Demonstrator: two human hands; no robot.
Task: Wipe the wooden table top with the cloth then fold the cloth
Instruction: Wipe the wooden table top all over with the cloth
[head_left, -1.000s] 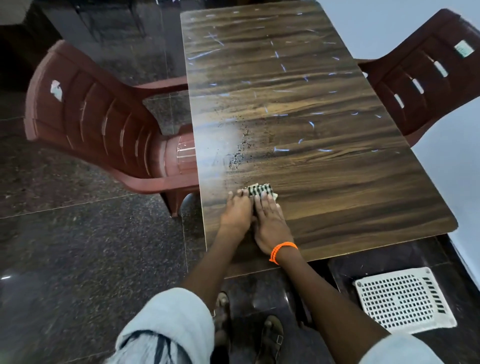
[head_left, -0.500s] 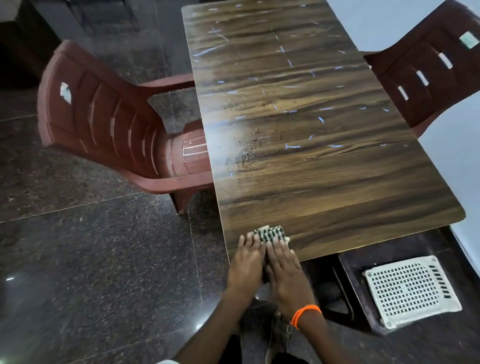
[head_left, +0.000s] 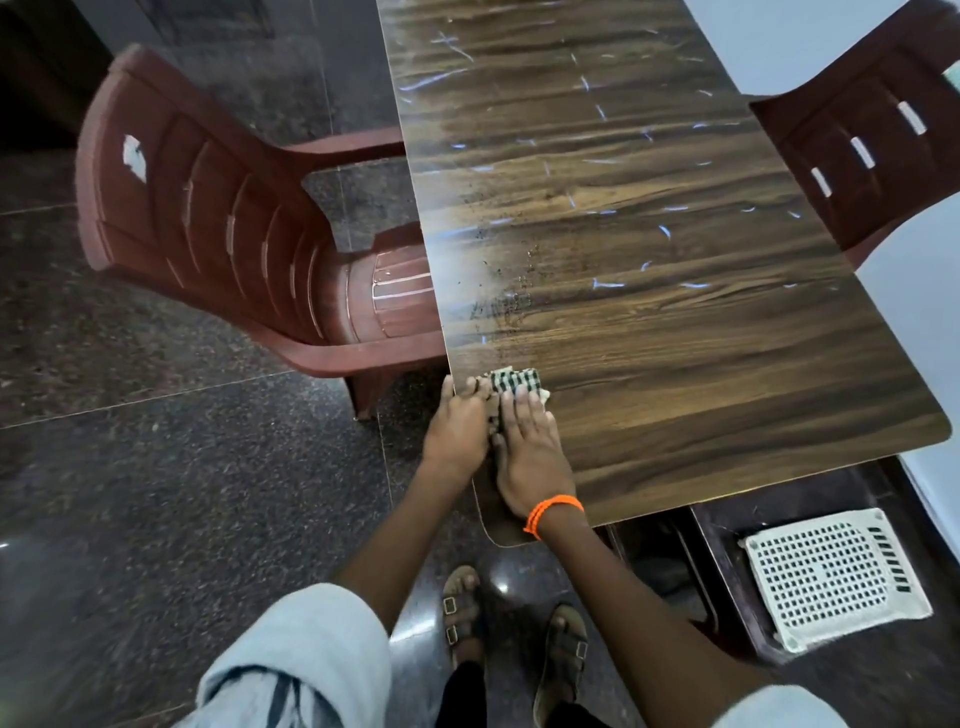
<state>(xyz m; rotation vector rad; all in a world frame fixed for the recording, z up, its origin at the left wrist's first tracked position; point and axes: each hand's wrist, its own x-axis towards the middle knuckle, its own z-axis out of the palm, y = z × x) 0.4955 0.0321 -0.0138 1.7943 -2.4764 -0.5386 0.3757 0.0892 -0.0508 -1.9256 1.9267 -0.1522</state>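
Both hands (head_left: 488, 436) flat on cloth (head_left: 514, 380)

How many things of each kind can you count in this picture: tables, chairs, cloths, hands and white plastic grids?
Tables: 1, the wooden table
Chairs: 2, the left chair and the right chair
Cloths: 1, the checked cloth
Hands: 2, left hand and right hand
White grids: 1, the grid
Total: 7

- Glossy wood-grain table top (head_left: 649, 291), scratched and speckled.
- Checked woven cloth (head_left: 514, 382).
- Shiny moulded plastic chair (head_left: 208, 228), left.
- Polished speckled stone floor (head_left: 156, 467).
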